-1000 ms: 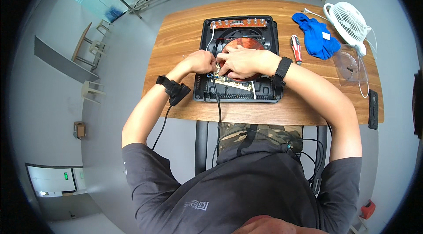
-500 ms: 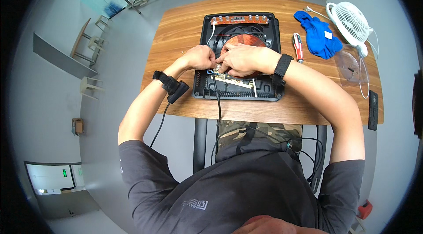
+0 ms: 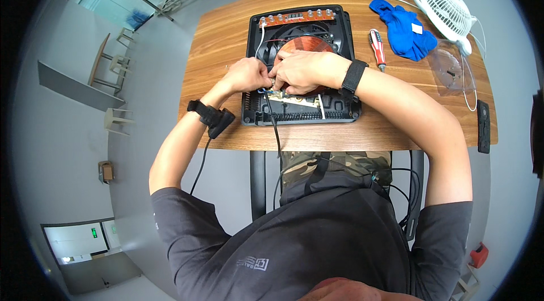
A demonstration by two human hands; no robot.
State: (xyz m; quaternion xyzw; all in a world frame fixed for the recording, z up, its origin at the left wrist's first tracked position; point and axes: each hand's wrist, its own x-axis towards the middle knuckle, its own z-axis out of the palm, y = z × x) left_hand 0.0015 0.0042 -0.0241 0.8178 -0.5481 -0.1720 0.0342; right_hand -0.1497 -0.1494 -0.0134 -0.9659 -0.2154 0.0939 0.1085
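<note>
A: What had changed from half a second and a second before?

B: The table (image 3: pixel 218 34) and the black housing (image 3: pixel 340 107) on it sat a little higher and further left in view, so the housing kept its place by the table's near edge. The hands had stayed over the same part of it.

A: And the fingers?

B: Those of the left hand (image 3: pixel 249 75) were curled, tips close together beside the circuit board (image 3: pixel 294 100). Those of the right hand (image 3: pixel 300 71) were bent down over the copper-coloured coil (image 3: pixel 309 44). Whether either hand gripped something small could not be told.

A: Was any writing legible?

B: A pale logo with small lettering marked the dark shirt (image 3: pixel 340 238). The white tag (image 3: pixel 417 29) on the blue cloth (image 3: pixel 402 29) was too small to read.

A: How did the housing lie?

B: Flat and open, nearly square, its slightly longer axis running away from the person. The orange control strip (image 3: pixel 304 17) lay at the far end; a black cord (image 3: pixel 276 131) trailed toward the person.
</note>
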